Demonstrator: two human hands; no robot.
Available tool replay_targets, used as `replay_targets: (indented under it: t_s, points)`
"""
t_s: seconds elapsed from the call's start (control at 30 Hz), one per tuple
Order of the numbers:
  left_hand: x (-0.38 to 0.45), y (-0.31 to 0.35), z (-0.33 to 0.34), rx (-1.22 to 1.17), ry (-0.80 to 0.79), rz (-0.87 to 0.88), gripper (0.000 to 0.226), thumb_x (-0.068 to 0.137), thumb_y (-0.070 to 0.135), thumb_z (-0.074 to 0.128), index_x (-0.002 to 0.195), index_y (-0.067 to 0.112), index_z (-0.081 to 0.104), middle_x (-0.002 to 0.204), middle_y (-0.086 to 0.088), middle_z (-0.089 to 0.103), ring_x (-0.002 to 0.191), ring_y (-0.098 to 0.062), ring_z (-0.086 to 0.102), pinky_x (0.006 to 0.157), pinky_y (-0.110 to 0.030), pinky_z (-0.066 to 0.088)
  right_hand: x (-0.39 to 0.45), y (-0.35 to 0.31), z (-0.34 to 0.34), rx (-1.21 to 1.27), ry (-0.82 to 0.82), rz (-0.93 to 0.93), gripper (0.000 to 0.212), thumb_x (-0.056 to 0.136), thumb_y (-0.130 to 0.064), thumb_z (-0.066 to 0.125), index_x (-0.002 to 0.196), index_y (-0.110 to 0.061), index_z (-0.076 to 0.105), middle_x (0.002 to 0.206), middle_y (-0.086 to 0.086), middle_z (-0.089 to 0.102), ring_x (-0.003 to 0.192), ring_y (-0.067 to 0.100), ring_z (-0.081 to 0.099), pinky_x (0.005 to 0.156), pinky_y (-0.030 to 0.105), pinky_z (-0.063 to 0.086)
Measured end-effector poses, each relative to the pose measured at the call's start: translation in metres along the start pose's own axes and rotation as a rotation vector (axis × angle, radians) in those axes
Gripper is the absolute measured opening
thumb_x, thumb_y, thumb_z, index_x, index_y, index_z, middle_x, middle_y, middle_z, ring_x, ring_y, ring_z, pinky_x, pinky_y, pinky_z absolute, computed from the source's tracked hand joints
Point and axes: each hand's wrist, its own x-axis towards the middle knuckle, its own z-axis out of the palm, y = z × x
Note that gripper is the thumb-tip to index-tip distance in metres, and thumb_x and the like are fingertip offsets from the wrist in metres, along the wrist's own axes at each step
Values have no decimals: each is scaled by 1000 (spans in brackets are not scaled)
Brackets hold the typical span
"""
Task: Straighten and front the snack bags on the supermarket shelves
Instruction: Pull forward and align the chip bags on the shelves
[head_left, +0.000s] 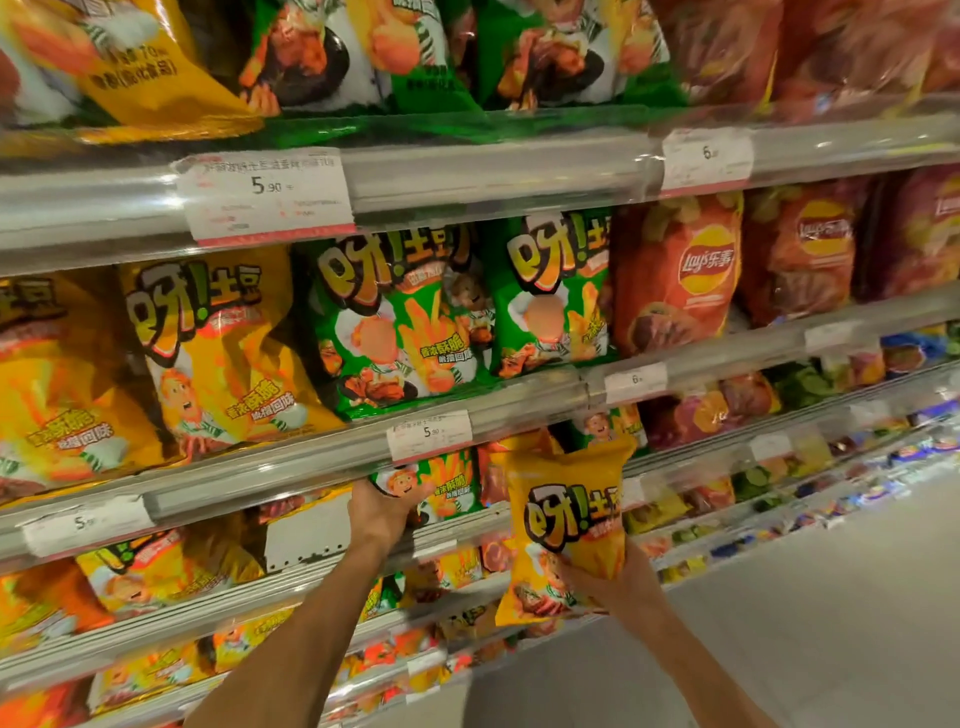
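While the right hand (618, 577) gripped one yellow bag (566, 525) clear of the shelf edge (311, 457), the left hand (382, 506) held one green bag (441, 486) beneath it; open aisle floor (779, 597) lay rightward.

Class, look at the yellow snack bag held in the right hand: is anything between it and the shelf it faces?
Yes. The left hand grips a green snack bag at that shelf's front, left of the yellow snack bag in the right hand; red bags fill the shelf behind.

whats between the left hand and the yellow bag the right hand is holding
In the head view, a green snack bag on the shelf lies between them: the left hand grips its left side, and the yellow bag hangs just right.
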Motion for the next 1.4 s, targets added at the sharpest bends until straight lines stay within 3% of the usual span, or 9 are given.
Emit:
replay_targets:
  t_s: [0.13, 0.27, 0.47, 0.63, 0.83, 0.9, 1.03, 1.2, 1.4]
  points:
    - [8, -8, 5, 44, -29, -43, 60, 65, 39, 91, 98, -4, 65, 78, -11, 72, 61, -15, 68, 45, -22, 43, -6, 5, -8, 45, 2, 10, 76, 56, -28, 98, 123, -20, 63, 109, 0, 76, 100, 24, 72, 88, 49, 60]
    - [20, -13, 9, 95, -113, -42, 63, 70, 42, 87, 105, -3, 63, 95, -17, 72, 78, -27, 67, 64, -34, 50, -15, 4, -1, 31, 8, 3, 79, 41, -51, 94, 111, -31, 63, 94, -15, 76, 87, 7, 73, 72, 28, 60]
    - [15, -13, -8, 6, -251, -16, 60, 75, 19, 86, 122, 0, 55, 112, -13, 68, 103, -31, 65, 92, -43, 53, -30, -9, 35, -39, -181, -19, 94, 47, -55, 93, 130, -31, 56, 113, -9, 74, 103, 15, 71, 90, 46, 60]
    - [-11, -38, -64, 93, -201, 109, 29, 86, 10, 74, 112, 3, 61, 104, -16, 70, 72, -8, 64, 56, -8, 48, -43, -38, 88, -78, -290, -95, 93, 56, -57, 90, 138, -37, 50, 94, -35, 69, 88, -16, 65, 77, 10, 53]
    - [-46, -73, -146, 510, -79, 492, 22, 95, 10, 60, 115, 12, 67, 113, -5, 69, 104, -23, 66, 89, -31, 51, -48, -71, 154, -83, -497, -181, 71, 65, -49, 93, 128, -42, 62, 126, -18, 69, 117, 3, 65, 104, 31, 51]
    - [-58, -87, -168, 613, -54, 573, 24, 94, 10, 58, 116, 16, 66, 113, -1, 65, 106, -20, 62, 91, -31, 49, -40, -77, 176, -35, -519, -104, 71, 60, -43, 96, 124, -35, 65, 120, -13, 73, 113, 8, 68, 101, 37, 54]
    - [-70, -116, -202, 841, 13, 567, 37, 89, 14, 63, 126, 11, 62, 127, -7, 59, 113, -28, 60, 94, -34, 51, -26, -104, 211, -71, -550, -66, 91, 44, -62, 94, 125, -33, 63, 116, -13, 74, 111, 11, 69, 90, 25, 55]
    - [-71, -134, -219, 1078, -51, 534, 66, 96, 30, 49, 154, 11, 27, 160, -5, 26, 146, -26, 26, 123, -36, 16, -7, -140, 245, -96, -503, 15, 135, 60, -65, 87, 162, -24, 9, 164, -1, 23, 149, 25, 30, 111, 37, 36]
    - [-70, -135, -218, 1219, -60, 496, 71, 98, 38, 40, 157, 14, 10, 163, -1, 11, 149, -24, 11, 124, -38, 2, 12, -148, 281, -91, -345, -110, 105, 67, -53, 89, 152, -21, 35, 140, -9, 48, 141, 19, 42, 97, 22, 33]
